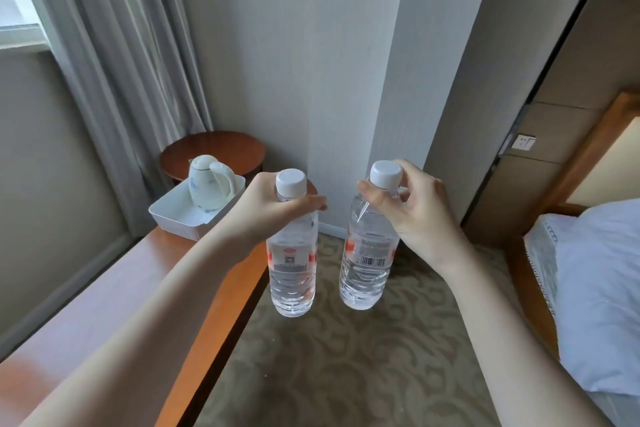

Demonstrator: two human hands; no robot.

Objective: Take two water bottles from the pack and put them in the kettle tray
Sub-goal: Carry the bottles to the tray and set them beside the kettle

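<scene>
I hold two clear water bottles with white caps upright in the air above the carpet. My left hand [263, 210] grips the neck of the left bottle [293, 263]. My right hand [412, 208] pinches the neck of the right bottle [369, 253], whose barcode faces me. The white kettle tray [180, 218] sits on the far end of the wooden desk, to the left of and beyond my left hand. A white kettle [209, 184] stands inside it, at its back. The bottle pack is out of sight.
The wooden desk [114, 291] runs along the left under a window with grey curtains [114, 55]. A round wooden table [214, 152] stands behind the tray. A bed with a white pillow [599, 291] fills the right side. Patterned carpet [346, 357] lies between.
</scene>
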